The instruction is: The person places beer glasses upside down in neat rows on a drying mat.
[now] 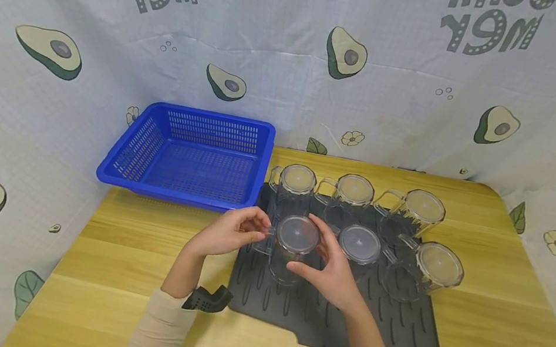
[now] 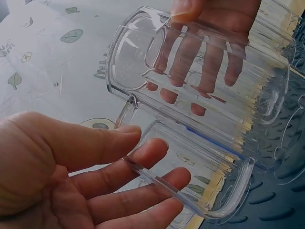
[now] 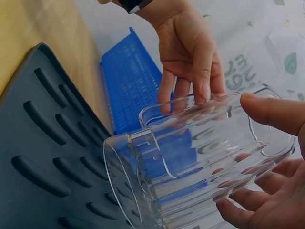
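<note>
An upside-down clear mug (image 1: 297,236) is between both hands, its rim right at the dark grey drying mat (image 1: 270,303). My left hand (image 1: 229,232) pinches the mug's handle (image 2: 162,183) between thumb and fingers, as the left wrist view shows. From the other side my right hand (image 1: 334,270) grips the mug's body near its upturned base, thumb in front and fingers behind. In the right wrist view, ribbed walls of the mug (image 3: 200,148) show between the two hands. Just right of the right hand's fingers stands another upturned mug (image 1: 360,245).
Several more upturned mugs stand on the mat: a back row with a left mug (image 1: 298,180), a middle mug (image 1: 355,190) and a right mug (image 1: 422,207), plus a front right mug (image 1: 438,266). A blue basket (image 1: 119,182) sits at the back left of the wooden table (image 1: 502,323), before a printed curtain.
</note>
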Demonstrator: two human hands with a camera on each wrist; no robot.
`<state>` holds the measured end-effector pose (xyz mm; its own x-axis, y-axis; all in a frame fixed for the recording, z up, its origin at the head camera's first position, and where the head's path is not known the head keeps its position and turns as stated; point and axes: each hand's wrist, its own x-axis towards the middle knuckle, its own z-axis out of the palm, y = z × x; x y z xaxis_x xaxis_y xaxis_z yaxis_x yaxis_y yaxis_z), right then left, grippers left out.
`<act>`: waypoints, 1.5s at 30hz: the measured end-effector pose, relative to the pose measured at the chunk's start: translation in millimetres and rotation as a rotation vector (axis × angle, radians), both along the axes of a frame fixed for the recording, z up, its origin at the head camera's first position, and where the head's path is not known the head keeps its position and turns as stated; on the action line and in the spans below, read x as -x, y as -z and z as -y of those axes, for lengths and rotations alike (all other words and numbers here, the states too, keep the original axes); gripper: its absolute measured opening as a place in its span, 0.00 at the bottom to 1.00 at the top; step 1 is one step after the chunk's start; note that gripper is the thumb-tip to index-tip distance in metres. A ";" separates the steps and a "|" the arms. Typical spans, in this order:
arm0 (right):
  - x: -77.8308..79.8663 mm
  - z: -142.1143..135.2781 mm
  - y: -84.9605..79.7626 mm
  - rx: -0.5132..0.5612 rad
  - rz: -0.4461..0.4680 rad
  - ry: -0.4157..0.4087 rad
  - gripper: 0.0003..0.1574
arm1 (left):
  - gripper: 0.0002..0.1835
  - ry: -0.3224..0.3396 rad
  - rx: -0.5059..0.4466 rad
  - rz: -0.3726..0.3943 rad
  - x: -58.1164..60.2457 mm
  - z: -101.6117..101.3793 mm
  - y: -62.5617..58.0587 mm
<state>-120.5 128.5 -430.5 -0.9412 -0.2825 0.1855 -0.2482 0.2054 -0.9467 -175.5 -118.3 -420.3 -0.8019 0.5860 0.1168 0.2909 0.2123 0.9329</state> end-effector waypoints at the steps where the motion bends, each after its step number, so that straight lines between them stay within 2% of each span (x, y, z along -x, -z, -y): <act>1: 0.0 0.1 0.7 -0.001 0.002 -0.001 0.56 | 0.10 0.004 0.000 -0.001 -0.1 0.2 0.4; 6: 0.3 1.0 3.4 -0.003 0.006 -0.003 0.56 | 0.08 0.032 -0.013 -0.001 -0.1 1.3 2.8; 25: 2.5 2.0 8.9 -0.040 0.016 0.011 0.57 | 0.07 0.046 0.008 0.044 1.7 -2.0 7.8; 45: 3.9 3.9 10.0 -0.077 0.066 0.047 0.59 | 0.08 0.025 -0.006 0.066 5.0 -3.4 12.4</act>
<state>-124.4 124.6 -440.4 -0.9631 -0.2491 0.1022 -0.1743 0.2876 -0.9417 -180.5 -114.9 -432.7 -0.7933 0.6050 0.0681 0.2341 0.2000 0.9514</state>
